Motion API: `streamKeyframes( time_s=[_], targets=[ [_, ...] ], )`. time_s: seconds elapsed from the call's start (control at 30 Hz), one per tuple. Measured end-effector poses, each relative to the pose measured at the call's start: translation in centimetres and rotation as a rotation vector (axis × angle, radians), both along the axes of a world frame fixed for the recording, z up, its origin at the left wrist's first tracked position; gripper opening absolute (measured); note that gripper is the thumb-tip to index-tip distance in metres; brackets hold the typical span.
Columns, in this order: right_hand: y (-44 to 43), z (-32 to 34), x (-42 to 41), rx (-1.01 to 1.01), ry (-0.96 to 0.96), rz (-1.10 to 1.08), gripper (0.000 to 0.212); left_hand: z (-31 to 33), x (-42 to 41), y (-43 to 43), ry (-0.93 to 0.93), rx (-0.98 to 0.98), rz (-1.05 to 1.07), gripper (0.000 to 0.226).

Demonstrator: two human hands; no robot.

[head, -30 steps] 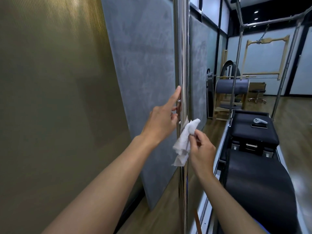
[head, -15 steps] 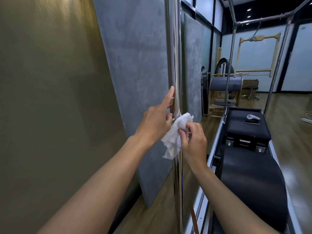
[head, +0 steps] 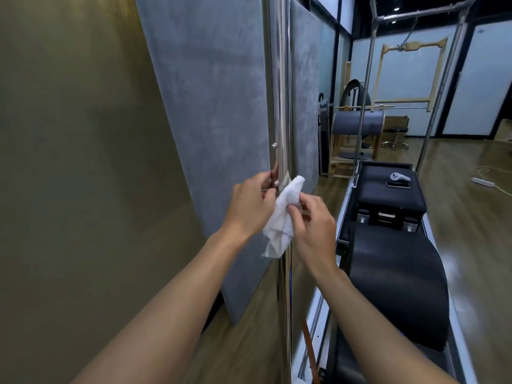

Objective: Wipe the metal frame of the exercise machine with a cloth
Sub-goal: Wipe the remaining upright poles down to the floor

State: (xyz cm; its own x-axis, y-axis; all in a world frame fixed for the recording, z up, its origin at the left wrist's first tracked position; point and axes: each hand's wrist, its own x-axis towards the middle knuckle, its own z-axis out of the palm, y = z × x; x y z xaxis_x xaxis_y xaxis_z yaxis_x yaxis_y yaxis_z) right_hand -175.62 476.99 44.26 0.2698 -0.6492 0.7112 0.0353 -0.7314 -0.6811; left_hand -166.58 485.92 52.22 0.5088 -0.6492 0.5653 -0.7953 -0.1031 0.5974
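Note:
A vertical chrome pole of the exercise machine's frame runs from top to bottom in the middle of the view. A crumpled white cloth lies against the pole at chest height. My right hand pinches the cloth from the right with thumb and fingers. My left hand is on the pole's left side, its fingers and thumb curled at the pole around a small round knob. A second knob sits higher on the pole. The cloth hides the pole behind it.
Grey wall panels stand close behind the pole on the left. To the right lies the machine's black padded bed, with a white handheld device and a phone on its far pad. Farther frame uprights, a padded barrel and a stool stand beyond.
My left index finger, which pointed up along the pole, has curled down to the knob. My right hand has brought the cloth closer against the pole and the left hand.

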Motion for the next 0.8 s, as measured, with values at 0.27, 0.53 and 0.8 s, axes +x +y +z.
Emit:
streamKeyframes(
  time_s=[0.27, 0.53, 0.8],
  targets=[
    [0.8, -5.2, -0.3, -0.059, 0.15, -0.073, 0.024, -3.3, 1.4, -0.5, 0.311, -0.113, -0.092, 0.023],
    [1.2, -1.9, 0.3, -0.27, 0.114, -0.186, 0.013, -4.1, 1.7, -0.4, 0.327, -0.169, -0.123, 0.022],
    [0.6, -4.4, -1.2, -0.431, 0.212, -0.135, 0.021, -4.8, 2.2, -0.9, 0.329, -0.177, -0.092, 0.06]
  ],
)
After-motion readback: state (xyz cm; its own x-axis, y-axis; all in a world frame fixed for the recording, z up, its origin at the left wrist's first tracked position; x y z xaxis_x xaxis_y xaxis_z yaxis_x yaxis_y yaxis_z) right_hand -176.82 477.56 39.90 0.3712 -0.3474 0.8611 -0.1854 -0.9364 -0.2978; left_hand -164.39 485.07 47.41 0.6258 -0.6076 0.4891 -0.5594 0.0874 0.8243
